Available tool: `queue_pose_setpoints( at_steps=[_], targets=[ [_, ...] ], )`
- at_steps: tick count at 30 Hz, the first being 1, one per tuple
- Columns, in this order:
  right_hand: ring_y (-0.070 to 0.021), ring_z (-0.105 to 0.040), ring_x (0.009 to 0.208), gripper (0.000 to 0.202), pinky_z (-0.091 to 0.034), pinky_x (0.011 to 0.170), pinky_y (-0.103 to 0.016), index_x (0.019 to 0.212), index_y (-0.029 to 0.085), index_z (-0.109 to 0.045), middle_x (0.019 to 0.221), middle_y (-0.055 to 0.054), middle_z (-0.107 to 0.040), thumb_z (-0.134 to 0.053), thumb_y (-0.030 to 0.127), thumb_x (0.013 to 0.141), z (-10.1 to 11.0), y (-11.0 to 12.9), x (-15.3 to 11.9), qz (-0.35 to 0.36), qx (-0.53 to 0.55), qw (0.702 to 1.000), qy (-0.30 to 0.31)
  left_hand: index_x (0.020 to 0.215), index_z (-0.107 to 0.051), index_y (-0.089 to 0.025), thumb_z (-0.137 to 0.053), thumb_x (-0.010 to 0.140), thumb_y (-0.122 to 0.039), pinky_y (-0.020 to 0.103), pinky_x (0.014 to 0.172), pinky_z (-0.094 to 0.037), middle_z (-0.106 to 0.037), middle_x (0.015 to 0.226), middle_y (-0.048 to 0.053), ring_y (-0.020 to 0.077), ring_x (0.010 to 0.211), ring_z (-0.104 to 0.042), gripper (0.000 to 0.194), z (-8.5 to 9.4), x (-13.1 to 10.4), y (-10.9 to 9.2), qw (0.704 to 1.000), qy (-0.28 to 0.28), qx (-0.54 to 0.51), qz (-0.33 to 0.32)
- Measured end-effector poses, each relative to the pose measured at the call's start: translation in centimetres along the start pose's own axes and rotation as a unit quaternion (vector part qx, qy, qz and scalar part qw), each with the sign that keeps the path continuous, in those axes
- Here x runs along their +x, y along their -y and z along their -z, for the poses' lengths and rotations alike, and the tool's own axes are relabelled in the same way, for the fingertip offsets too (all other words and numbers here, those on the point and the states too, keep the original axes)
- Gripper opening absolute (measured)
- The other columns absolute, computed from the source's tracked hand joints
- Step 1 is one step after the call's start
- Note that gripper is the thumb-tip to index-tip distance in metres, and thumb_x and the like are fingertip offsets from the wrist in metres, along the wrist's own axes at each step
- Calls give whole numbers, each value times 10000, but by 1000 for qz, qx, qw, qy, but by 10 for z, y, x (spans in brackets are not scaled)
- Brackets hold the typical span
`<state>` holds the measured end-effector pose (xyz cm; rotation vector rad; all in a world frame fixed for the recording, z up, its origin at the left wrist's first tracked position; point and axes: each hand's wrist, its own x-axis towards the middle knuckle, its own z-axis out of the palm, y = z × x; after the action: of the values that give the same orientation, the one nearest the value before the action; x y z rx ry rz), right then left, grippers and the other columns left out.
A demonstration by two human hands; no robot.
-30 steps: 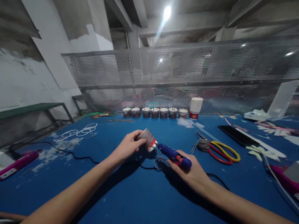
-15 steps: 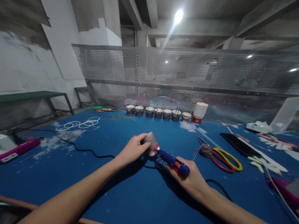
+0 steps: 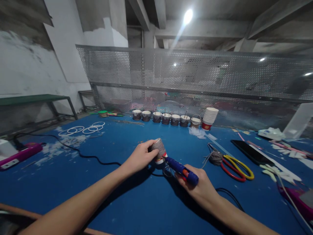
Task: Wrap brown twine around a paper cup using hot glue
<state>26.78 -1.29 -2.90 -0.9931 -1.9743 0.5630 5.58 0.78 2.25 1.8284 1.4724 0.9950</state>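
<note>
My left hand [image 3: 141, 156] is closed on a small paper cup [image 3: 160, 150], tilted above the blue table. Grey yarn wraps much of the cup, and a red and white band shows at its lower end. In my right hand [image 3: 199, 182] is a blue glue gun [image 3: 182, 170], its tip at the red band of the cup. Loose grey yarn and a black cord lie beneath the cup. To the right rests a ball of grey yarn [image 3: 216, 158].
Several yarn-wrapped cups [image 3: 165, 118] stand in a row at the back beside stacked paper cups [image 3: 210, 117]. Red and yellow rings [image 3: 241, 168] and a black phone [image 3: 251, 152] lie right; white rings [image 3: 93, 128] and a magenta power strip [image 3: 22, 156] left.
</note>
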Motion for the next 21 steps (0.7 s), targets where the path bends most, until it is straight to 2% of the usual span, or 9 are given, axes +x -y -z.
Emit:
queue_pose_setpoints(
  at_steps=[4,10,21],
  targets=[
    [-98,-379,444,292,-312,435,-229,576,198,-504,497,15,-506,-552,372,806,1,1,1,-4,0,1000,-19,967,-685,-171,-501,736,-241,241,575,-430,-662,696,-1,125,564,-530,304,2,1,0,1000,-5,-12,6],
    [-99,-372,451,270,-313,448,-229,601,203,-494,520,20,-496,-535,364,814,1,2,-1,0,-12,1000,13,928,-687,-169,-497,726,-199,222,545,-427,-673,701,-1,122,574,-536,279,2,0,-1,1000,9,-28,7],
    [-104,-377,456,298,-307,450,-236,583,205,-498,514,19,-490,-559,395,804,2,3,0,-18,12,1000,5,927,-696,-182,-500,704,-197,242,596,-451,-700,798,11,136,645,-572,298,4,2,2,999,10,-48,3]
  ],
)
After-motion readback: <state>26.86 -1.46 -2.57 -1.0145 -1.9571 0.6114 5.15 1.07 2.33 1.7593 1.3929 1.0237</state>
